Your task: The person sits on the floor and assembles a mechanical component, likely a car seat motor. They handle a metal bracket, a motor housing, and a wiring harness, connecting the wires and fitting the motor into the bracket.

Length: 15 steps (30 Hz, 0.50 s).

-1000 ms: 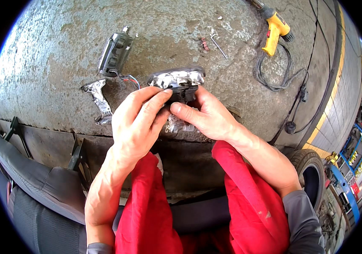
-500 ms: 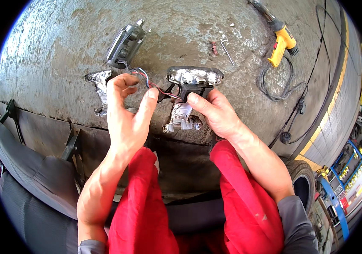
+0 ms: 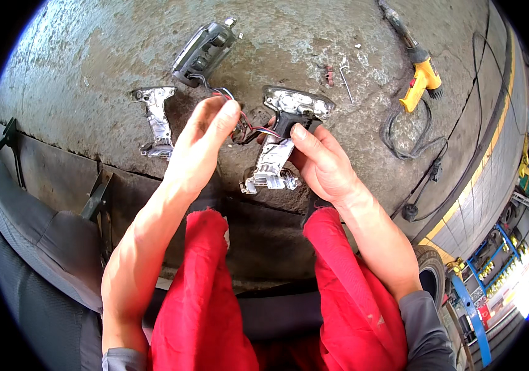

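My left hand (image 3: 201, 143) is closed, with thumb and fingertips pinching thin coloured wires (image 3: 260, 130). These wires run from a dark, bulky part (image 3: 204, 54) on the concrete to a black switch-like block (image 3: 288, 121). That block lies against a silvery, pistol-shaped tool housing half (image 3: 274, 157), which my right hand (image 3: 326, 159) grips, thumb on the block and fingers behind. The housing is held tilted just above the floor. A second matching housing half (image 3: 160, 120) lies beyond my left hand. What sits inside the left fingertips is partly hidden.
A yellow heat gun (image 3: 424, 80) with a coiled cord (image 3: 408, 143) lies to the right. Near it are a hex key (image 3: 346, 85) and a small reddish part (image 3: 329, 75). A dark padded seat (image 3: 48, 247) is at the left, a tyre (image 3: 431, 272) at the right.
My left fingers, spread apart before, have come together on the wires. The housing half in my right hand has tilted. The whole view has shifted slightly.
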{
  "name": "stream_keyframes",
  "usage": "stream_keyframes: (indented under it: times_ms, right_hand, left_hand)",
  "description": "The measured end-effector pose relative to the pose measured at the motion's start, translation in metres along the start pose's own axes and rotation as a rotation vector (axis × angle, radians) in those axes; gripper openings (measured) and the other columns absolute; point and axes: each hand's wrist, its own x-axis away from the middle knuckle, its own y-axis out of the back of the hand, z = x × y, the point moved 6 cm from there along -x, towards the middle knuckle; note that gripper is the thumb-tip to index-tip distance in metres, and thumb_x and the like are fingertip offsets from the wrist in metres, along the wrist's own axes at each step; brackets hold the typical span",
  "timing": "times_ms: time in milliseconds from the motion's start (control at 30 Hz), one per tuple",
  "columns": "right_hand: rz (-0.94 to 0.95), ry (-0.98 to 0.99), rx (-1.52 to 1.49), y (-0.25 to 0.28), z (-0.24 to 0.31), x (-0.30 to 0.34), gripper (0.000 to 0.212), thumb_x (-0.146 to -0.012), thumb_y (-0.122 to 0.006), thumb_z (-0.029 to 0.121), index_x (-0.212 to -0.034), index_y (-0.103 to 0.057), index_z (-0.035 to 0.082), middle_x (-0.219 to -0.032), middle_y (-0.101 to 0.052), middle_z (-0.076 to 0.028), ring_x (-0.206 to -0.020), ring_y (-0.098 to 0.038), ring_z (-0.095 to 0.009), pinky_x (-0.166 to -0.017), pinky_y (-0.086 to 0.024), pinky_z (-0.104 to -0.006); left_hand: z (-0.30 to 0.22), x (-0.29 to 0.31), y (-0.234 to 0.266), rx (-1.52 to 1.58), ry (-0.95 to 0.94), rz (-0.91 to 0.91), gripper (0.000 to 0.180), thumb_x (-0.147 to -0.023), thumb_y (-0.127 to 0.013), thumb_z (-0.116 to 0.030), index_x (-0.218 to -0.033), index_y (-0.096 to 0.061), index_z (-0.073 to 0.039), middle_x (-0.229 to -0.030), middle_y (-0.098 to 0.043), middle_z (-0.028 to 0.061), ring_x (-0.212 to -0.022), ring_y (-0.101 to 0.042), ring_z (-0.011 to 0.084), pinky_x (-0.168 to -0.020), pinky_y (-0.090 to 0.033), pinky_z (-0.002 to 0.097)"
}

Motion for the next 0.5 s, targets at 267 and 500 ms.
stream_keyframes:
  times_ms: [267, 500]
  right_hand:
    - [-0.118, -0.044, -0.037, 0.002, -0.003, -0.008, 0.049, -0.111, -0.057, 0.032, -0.146, -0.053, -0.002, -0.134, -0.066, -0.011, -0.122, -0.064, -0.021, -0.108, -0.051, -0.0419]
    - [-0.137, -0.026, 0.058, 0.002, 0.006, -0.013, 0.046, -0.109, -0.061, 0.033, -0.139, -0.056, 0.0, -0.126, -0.069, -0.009, -0.113, -0.067, -0.019, -0.1, -0.055, -0.0395]
  left_hand:
    - [0.018, -0.014, 0.007, 0.097, 0.141, 0.125, 0.051, -0.109, -0.059, -0.034, -0.148, -0.056, -0.002, -0.141, -0.064, 0.0058, -0.126, -0.058, 0.0142, -0.107, -0.043, 0.0332]
    - [0.023, -0.011, 0.013, 0.154, 0.146, 0.284, 0.051, -0.105, -0.064, -0.038, -0.142, -0.065, -0.003, -0.13, -0.069, 0.0027, -0.124, -0.055, 0.0117, -0.113, -0.035, 0.0307]
